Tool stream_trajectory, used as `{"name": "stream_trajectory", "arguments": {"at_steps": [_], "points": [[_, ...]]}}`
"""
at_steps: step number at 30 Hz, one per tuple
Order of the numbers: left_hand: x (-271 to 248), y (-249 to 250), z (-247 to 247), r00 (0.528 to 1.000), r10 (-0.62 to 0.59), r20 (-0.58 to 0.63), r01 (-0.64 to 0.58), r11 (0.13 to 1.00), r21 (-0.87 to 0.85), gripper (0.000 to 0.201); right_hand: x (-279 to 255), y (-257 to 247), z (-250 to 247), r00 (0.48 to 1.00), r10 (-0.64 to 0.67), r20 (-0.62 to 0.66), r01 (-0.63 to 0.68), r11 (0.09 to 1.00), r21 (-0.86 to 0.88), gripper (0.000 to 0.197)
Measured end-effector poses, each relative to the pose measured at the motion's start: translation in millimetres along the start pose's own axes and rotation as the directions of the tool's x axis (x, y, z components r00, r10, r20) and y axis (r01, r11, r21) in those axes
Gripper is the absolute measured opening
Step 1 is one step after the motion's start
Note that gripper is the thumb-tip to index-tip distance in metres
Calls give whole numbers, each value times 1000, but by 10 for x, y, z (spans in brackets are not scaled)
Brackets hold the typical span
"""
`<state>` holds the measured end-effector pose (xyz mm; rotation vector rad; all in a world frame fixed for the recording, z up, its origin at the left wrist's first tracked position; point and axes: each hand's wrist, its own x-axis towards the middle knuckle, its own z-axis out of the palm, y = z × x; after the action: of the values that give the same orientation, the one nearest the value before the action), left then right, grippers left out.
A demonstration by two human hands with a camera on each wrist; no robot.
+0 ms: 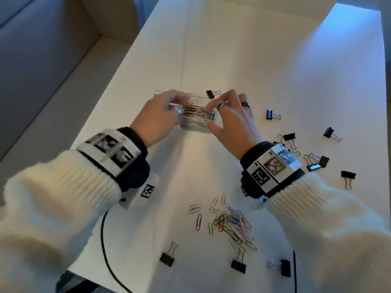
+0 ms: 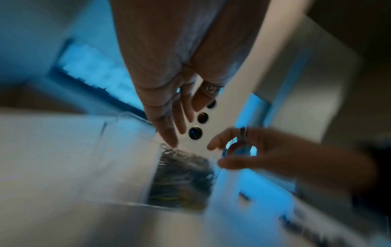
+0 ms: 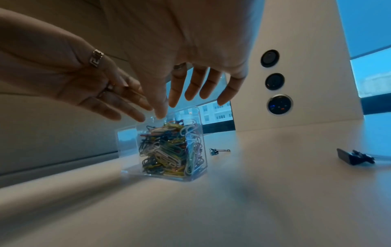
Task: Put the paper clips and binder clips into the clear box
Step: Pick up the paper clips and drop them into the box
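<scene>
Clear box point(image 1: 197, 118) stands upright on the white table point(image 1: 254, 66), lid swung open behind it. It is the landmark for the notes below.

Contents: packed nearly to the rim with coloured paper clips point(image 3: 171, 147); a few stand proud of the opening.

Left hand point(image 1: 157, 117): at the box's left side, fingers reaching over the rim. The right wrist view shows the fingers extended, tips at the top edge, not wrapped round anything. Grip released; judged to be steadying the box so it does not slide or tip.

Right hand point(image 1: 231, 117): at the box's right side, fingers straight and spread, tips over the opening. Grip released, nothing held. Probably pressing or levelling the pile to make room.

Left wrist view is motion-blurred; no detail taken from it.

Still outside the box:
- loose paper clips point(image 1: 229, 223) in a heap on the near side, towards the person
- binder clips point(image 1: 317, 161) scattered to the right, one just behind the box point(image 1: 211, 93), three more nearer than the heap point(image 1: 168, 255).

Judgement: task partly done. The box looks close to full, so fitting the binder clips may be tight.
</scene>
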<state>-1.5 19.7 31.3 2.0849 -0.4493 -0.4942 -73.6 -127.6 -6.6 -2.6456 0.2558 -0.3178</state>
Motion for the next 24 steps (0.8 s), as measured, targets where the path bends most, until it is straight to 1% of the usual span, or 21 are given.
{"name": "stream_trajectory", "arguments": {"at_steps": [1, 2, 3, 4, 5, 7, 8, 10, 11, 13, 15, 16, 17, 18, 19, 20, 21, 22, 24], "points": [[-10, -81, 29, 990, 120, 74, -135, 955, 265, 30, -7, -6, 24, 999, -29, 26, 31, 996, -89, 27], [-12, -155, 58, 971, 168, 172, -229, 866, 444, 36, -13, 1, 50, 997, -54, 56, 63, 983, -172, 27], [-6, -220, 82, 955, 159, 250, -274, 797, 538, 48, -14, 19, 67, 994, -74, 78, 90, 970, -228, 27], [4, -270, 97, 948, 136, 289, -285, 767, 574, 59, -14, 43, 72, 992, -86, 91, 107, 961, -255, 26], [14, -295, 110, 946, 130, 296, -287, 760, 583, 64, -16, 61, 64, 991, -91, 98, 113, 959, -259, 25], [32, -328, 120, 948, 147, 281, -290, 763, 578, 65, -29, 79, 22, 992, -83, 91, 100, 975, -198, 26], [21, -327, 123, 948, 171, 268, -300, 763, 572, 63, -41, 80, -12, 994, -79, 71, 87, 987, -131, 27], [-53, -299, 127, 940, 259, 221, -340, 762, 551, 56, -105, 87, -102, 996, -71, 52, 69, 997, 27, 28], [-118, -285, 123, 929, 316, 193, -370, 763, 530, 52, -163, 97, -154, 994, -68, 84, 60, 994, 95, 27], [-295, -268, 119, 898, 408, 166, -436, 773, 460, 46, -339, 140, -258, 972, -84, 218, 43, 982, 183, 23], [-506, -273, 133, 884, 414, 218, -467, 800, 376, 37, -574, 186, -347, 914, -97, 393, 33, 986, 165, 19], [-610, -289, 159, 882, 379, 281, -462, 814, 352, 33, -709, 210, -375, 873, -84, 480, 23, 991, 133, 18], [-713, -301, 195, 876, 319, 361, -445, 822, 356, 30, -849, 235, -392, 829, -59, 556, 3, 995, 101, 17], [-805, -321, 239, 864, 235, 445, -424, 816, 393, 34, -986, 255, -403, 789, -25, 614, -24, 997, 70, 17], [-882, -361, 285, 846, 121, 519, -396, 794, 461, 45, -1120, 273, -405, 758, 15, 652, -52, 998, 37, 18], [-947, -406, 333, 823, -11, 568, -362, 761, 539, 58, -1248, 286, -408, 736, 63, 674, -83, 997, -3, 23], [-1011, -439, 385, 800, -124, 587, -331, 725, 604, 68, -1363, 294, -407, 719, 119, 685, -122, 992, -45, 30], [-1059, -472, 440, 788, -192, 585, -307, 701, 643, 74, -1462, 296, -404, 699, 177, 693, -162, 983, -87, 38], [-1137, -515, 569, 794, -223, 565, -269, 706, 655, 74, -1619, 287, -389, 662, 262, 702, -214, 964, -159, 55]]}}
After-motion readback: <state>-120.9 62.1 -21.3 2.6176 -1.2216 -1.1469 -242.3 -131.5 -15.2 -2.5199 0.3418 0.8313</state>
